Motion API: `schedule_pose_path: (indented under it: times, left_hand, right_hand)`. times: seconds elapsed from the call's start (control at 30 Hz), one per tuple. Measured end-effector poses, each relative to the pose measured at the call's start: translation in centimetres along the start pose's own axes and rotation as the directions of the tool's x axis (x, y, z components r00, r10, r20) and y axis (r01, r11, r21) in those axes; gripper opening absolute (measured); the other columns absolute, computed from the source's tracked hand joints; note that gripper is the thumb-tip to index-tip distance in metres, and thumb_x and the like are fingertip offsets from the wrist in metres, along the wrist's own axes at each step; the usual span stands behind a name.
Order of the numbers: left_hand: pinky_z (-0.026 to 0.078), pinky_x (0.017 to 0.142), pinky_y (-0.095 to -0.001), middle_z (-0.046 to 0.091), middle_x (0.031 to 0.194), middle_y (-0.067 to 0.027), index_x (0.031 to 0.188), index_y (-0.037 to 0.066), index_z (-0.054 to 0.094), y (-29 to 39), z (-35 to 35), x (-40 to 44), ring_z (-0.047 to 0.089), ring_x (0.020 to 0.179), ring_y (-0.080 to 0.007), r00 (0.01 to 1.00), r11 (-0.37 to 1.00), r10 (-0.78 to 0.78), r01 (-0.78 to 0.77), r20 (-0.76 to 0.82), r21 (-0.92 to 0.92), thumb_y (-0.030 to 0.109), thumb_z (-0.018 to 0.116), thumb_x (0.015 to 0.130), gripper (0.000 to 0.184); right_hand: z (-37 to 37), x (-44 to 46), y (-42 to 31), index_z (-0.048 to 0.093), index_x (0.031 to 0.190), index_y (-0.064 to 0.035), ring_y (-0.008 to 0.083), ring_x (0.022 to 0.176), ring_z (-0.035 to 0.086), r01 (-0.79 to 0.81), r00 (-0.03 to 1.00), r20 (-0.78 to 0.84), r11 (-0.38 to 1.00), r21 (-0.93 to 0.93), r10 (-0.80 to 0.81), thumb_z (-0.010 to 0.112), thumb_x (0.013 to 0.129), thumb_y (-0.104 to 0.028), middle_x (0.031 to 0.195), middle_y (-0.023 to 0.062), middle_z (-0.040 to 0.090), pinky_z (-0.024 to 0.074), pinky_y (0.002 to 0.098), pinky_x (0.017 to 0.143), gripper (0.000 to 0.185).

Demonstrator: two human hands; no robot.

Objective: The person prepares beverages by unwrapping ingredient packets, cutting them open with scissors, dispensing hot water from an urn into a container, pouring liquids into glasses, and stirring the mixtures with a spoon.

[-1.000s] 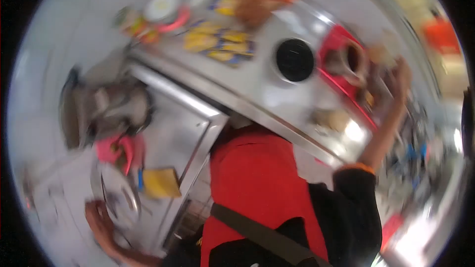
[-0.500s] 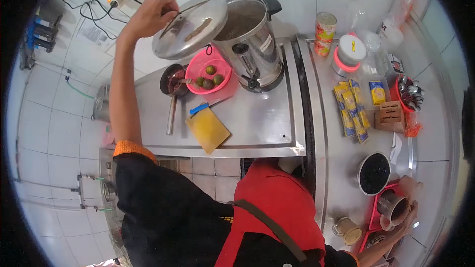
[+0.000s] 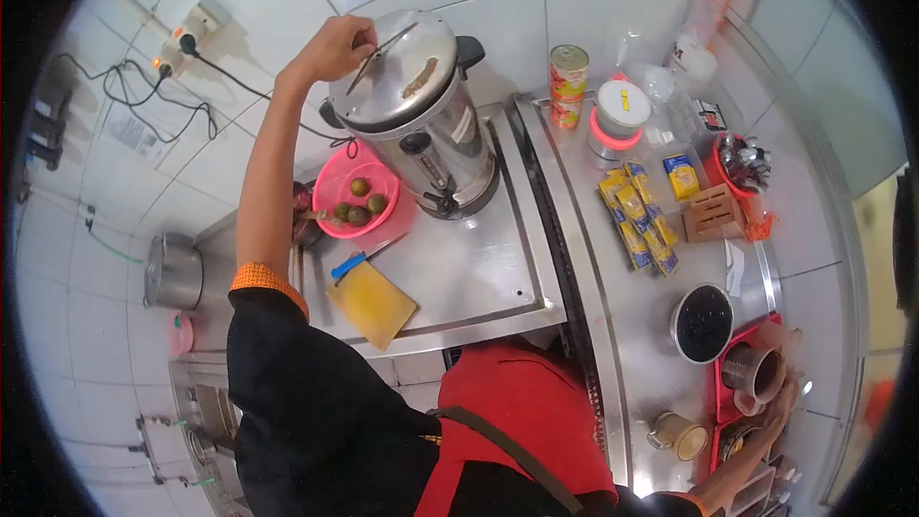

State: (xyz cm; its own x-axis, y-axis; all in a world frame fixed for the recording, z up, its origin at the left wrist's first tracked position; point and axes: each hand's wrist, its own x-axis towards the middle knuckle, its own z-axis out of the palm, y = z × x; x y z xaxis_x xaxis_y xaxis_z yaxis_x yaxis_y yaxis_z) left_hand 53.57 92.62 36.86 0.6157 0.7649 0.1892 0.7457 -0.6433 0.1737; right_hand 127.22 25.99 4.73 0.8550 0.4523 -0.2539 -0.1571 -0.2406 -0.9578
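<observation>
My left hand [image 3: 335,48] is closed on the handle of the metal lid [image 3: 397,77], which lies over the top of the steel urn [image 3: 438,158]. Below the urn's left side, a pink bowl [image 3: 369,168] holds several green fruits [image 3: 359,215]. At the far right my right hand [image 3: 783,402] is beside a metal cup [image 3: 751,373] on the red tray [image 3: 720,393]; its fingers are partly hidden, and I cannot make out its grip.
A yellow board [image 3: 373,306] with a blue-handled knife [image 3: 348,265] lies on the left counter. On the right counter are yellow sachets [image 3: 637,215], a bowl of dark contents [image 3: 704,323], a glass mug [image 3: 680,436], stacked cans [image 3: 568,86] and a wooden block [image 3: 714,213].
My left hand has moved the lid right and onto the urn, covering its open top. The view has shifted. My right hand remains near the metal cup.
</observation>
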Motion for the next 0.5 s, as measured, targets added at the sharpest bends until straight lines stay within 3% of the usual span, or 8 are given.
schedule_pose_path:
  times: [0.07, 0.2, 0.3, 0.37, 0.5]
  left_hand:
    - [0.047, 0.059, -0.0312, 0.061, 0.067, -0.0094, 0.086, -0.004, 0.061, -0.9, 0.5, 0.0, 0.055, 0.061, -0.0144, 0.995, 0.995, 0.096, -0.096, -0.014, -0.013, 0.004, 0.060, 0.084, 0.009]
    - [0.047, 0.059, -0.0293, 0.059, 0.067, -0.0049, 0.088, -0.004, 0.061, -1.2, -0.2, 0.0, 0.054, 0.061, -0.0126, 0.996, 0.987, 0.022, -0.008, 0.084, -0.162, 0.002, 0.060, 0.085, 0.007]
    - [0.048, 0.062, -0.0299, 0.064, 0.071, -0.0084, 0.086, -0.004, 0.062, -1.2, -0.8, 0.2, 0.058, 0.064, -0.0147, 0.992, 0.982, 0.026, -0.002, 0.126, -0.189, 0.002, 0.062, 0.081, 0.007]
    - [0.048, 0.062, -0.0307, 0.065, 0.072, -0.0091, 0.086, -0.003, 0.062, -1.5, -0.3, 0.4, 0.059, 0.064, -0.0157, 0.989, 0.985, 0.028, -0.003, 0.146, -0.172, 0.002, 0.062, 0.081, 0.008]
    - [0.047, 0.061, -0.0341, 0.062, 0.072, -0.0144, 0.083, -0.004, 0.060, -3.0, 0.9, 0.3, 0.057, 0.064, -0.0198, 0.969, 0.968, 0.248, -0.248, -0.015, -0.030, 0.005, 0.060, 0.085, 0.009]
  right_hand:
    - [-0.2, -0.6, 0.3, 0.050, 0.129, 0.0006, 0.0303, 0.120, 0.053, 0.000, 1.000, -0.013, 1.000, 0.007, 0.001, 0.050, 0.099, -0.039, 0.133, 0.0162, 0.053, 0.0447, 0.0416, 0.101, 0.049]
    - [-1.9, -1.2, 0.7, 0.047, 0.132, 0.0002, 0.0279, 0.116, 0.056, -0.041, 0.993, 0.114, 0.994, 0.100, 0.029, 0.050, 0.099, -0.040, 0.131, 0.0157, 0.054, 0.0456, 0.0394, 0.099, 0.052]
    - [-1.0, -2.7, -0.2, 0.043, 0.135, -0.0003, 0.0270, 0.115, 0.057, 0.001, 0.998, -0.057, 0.992, 0.129, 0.007, 0.052, 0.098, -0.043, 0.126, 0.0165, 0.056, 0.0462, 0.0392, 0.099, 0.057]
    - [-0.4, -4.3, -0.9, 0.040, 0.137, -0.0006, 0.0291, 0.115, 0.057, 0.091, 0.963, -0.264, 0.990, 0.111, -0.059, 0.053, 0.097, -0.043, 0.127, 0.0192, 0.055, 0.0459, 0.0400, 0.099, 0.059]
    - [0.4, -9.8, -3.6, 0.032, 0.143, -0.0021, 0.0319, 0.125, 0.050, 0.127, 0.944, -0.299, 0.990, -0.056, -0.138, 0.052, 0.097, -0.045, 0.136, 0.0223, 0.047, 0.0429, 0.0421, 0.103, 0.066]
